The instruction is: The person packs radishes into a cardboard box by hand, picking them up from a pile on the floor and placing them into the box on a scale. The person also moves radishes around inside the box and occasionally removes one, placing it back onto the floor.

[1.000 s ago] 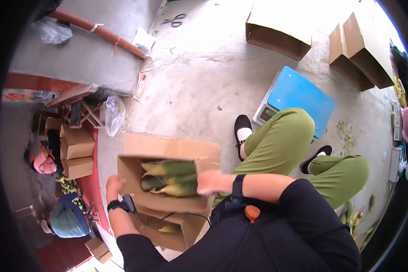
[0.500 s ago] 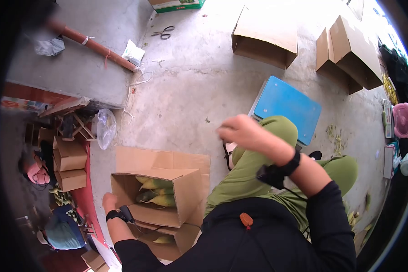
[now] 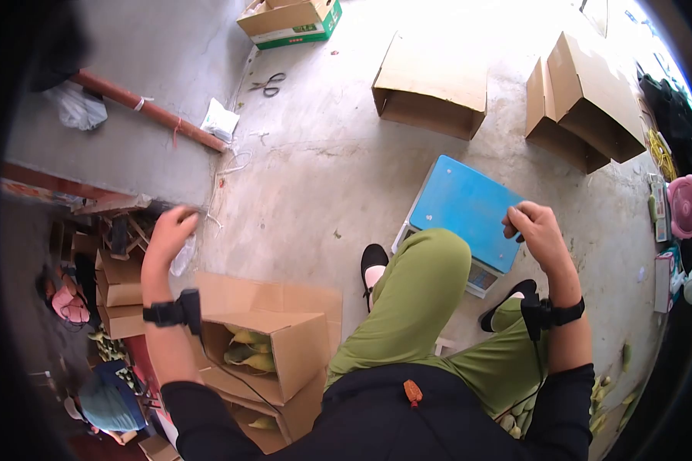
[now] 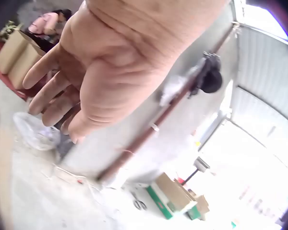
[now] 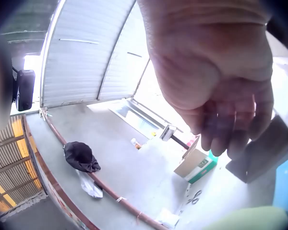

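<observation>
My left hand [image 3: 171, 234] is raised over the floor beyond the cardboard box, holding nothing. Its palm and loosely bent fingers [image 4: 55, 93] show in the left wrist view. On the other side, my right hand [image 3: 540, 230] hovers by the right edge of a blue-topped scale [image 3: 469, 200], fingers loosely curled and nothing in them. Between my left arm and my leg lies a cardboard box [image 3: 301, 357] with its open side showing. Several long green-and-yellow vegetables [image 3: 255, 359] are inside. Below it sits a second box [image 3: 307, 411] with a similar vegetable [image 3: 263, 422].
Two empty-looking cartons, a near one [image 3: 430, 77] and a farther one [image 3: 592, 100], stand beyond the scale. Scissors [image 3: 271, 86] lie on the floor near a green-and-white box [image 3: 300, 34]. A red-brown pipe [image 3: 146, 107] runs along the left. Another person [image 3: 111, 396] is at lower left.
My right hand has left the box of vegetables and swung right to the scale. My left hand has moved off the box's left side, up and forward.
</observation>
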Available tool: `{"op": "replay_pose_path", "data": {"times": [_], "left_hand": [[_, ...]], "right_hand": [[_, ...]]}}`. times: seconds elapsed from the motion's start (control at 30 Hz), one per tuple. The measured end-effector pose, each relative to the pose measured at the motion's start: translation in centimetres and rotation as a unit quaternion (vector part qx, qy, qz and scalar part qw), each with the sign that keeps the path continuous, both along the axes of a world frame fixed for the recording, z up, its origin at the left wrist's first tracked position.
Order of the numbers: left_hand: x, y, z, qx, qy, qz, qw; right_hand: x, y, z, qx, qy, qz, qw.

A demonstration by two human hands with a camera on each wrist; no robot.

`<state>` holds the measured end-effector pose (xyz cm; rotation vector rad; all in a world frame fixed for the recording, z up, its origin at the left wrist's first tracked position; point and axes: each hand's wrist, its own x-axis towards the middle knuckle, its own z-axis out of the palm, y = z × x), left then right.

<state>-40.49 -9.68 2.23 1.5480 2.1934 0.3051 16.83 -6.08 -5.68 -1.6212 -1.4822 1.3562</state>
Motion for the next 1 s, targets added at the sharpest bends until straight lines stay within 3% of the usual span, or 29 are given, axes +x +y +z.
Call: {"op": "replay_pose_path", "data": {"times": [0.07,0.17,0.27,0.37,0.53,0.83,1.0], "left_hand": [[4.8,5.7,0.1,0.028,0.006,-0.069,0.997],[10.7,13.9,-3.7,0.114,0.002,-0.184,0.976],[16.1,21.0,-11.0,0.147,0.111,-0.27,0.945],[22.8,25.2,-17.6,0.089,0.181,-0.261,0.944],[31.4,30.6,-23.1,-0.031,0.273,-0.284,0.919],[39.8,37.5,-26.9,-0.027,0.423,-0.443,0.79],[40.7,39.3,-29.2,0.026,0.356,-0.395,0.847]], "right_hand": [[1.3,-0.3,-0.9,-0.008,-0.006,-0.02,1.0],[2.9,-0.5,-2.7,0.026,-0.034,-0.028,0.999],[3.6,-0.8,-2.3,0.032,-0.096,-0.038,0.994],[4.8,-0.7,-2.6,0.044,-0.164,-0.033,0.985],[5.3,0.4,-2.3,0.043,-0.199,-0.019,0.979],[5.7,2.4,-2.5,-0.015,-0.207,0.015,0.978],[6.1,2.2,-3.0,-0.022,-0.228,0.037,0.973]]}}
